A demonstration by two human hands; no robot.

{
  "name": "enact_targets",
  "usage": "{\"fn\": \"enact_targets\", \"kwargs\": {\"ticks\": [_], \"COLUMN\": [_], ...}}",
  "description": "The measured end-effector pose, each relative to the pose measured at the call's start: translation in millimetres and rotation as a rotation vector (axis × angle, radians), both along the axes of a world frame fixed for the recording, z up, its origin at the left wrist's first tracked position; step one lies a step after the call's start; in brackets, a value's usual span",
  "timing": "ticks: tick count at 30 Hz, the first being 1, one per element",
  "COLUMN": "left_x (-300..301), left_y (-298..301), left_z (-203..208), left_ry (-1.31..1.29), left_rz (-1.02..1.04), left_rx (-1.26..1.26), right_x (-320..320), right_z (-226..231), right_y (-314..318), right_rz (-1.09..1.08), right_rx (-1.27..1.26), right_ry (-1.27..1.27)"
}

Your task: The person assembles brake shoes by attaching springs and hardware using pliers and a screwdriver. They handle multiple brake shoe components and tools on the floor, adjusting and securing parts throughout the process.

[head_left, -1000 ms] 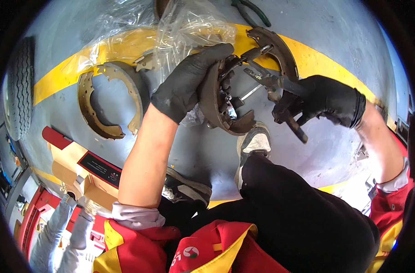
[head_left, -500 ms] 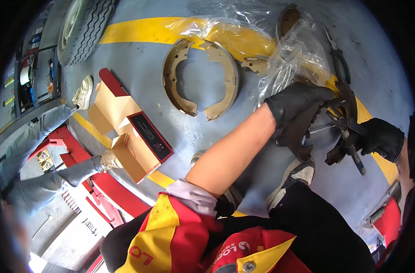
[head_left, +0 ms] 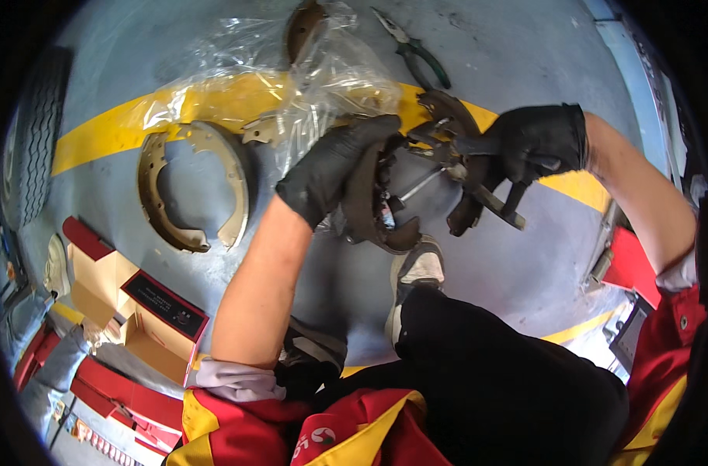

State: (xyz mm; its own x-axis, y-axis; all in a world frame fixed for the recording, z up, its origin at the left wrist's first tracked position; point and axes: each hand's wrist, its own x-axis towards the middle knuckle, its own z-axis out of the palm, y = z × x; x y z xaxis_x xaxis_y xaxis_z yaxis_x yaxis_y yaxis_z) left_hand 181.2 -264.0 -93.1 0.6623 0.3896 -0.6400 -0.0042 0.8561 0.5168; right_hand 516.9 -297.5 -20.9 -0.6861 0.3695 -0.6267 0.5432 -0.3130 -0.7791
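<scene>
My left hand (head_left: 342,163), in a black glove, grips a dark, dirty brake shoe (head_left: 360,208) by its curved back. A second dark brake shoe (head_left: 464,216) faces it, joined to it by a thin metal rod (head_left: 422,186) and other hardware. My right hand (head_left: 536,144), also gloved in black, has its fingers closed round that second shoe's side, by a lever (head_left: 500,206) that sticks out below. The exact grip of its fingertips is partly hidden. Both shoes are held above the floor as one assembly.
Two cleaner tan brake shoes (head_left: 233,175) lie on the floor at left, with clear plastic wrap (head_left: 323,85) beyond. Pliers (head_left: 412,54) lie at the far side. An opened cardboard box (head_left: 160,346) is at lower left. My shoe (head_left: 420,268) is just below the assembly.
The view has swung to the right, so everything appears further left. My right hand has moved up along the assembly and now closes nearer the second shoe. The left hand keeps its grip.
</scene>
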Motion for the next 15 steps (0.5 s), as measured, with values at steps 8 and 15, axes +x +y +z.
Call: {"fn": "enact_targets", "kwargs": {"ticks": [8, 15], "left_x": [4, 6], "left_y": [-1, 0], "left_z": [13, 6], "left_ry": [-0.055, -0.092], "left_rz": [0.038, 0.05], "left_rx": [-0.038, -0.014], "right_x": [-61, -54], "right_z": [61, 37], "right_y": [18, -5], "right_rz": [-0.549, -0.717], "right_rx": [-0.662, -0.796], "right_ry": [-0.281, 0.02]}}
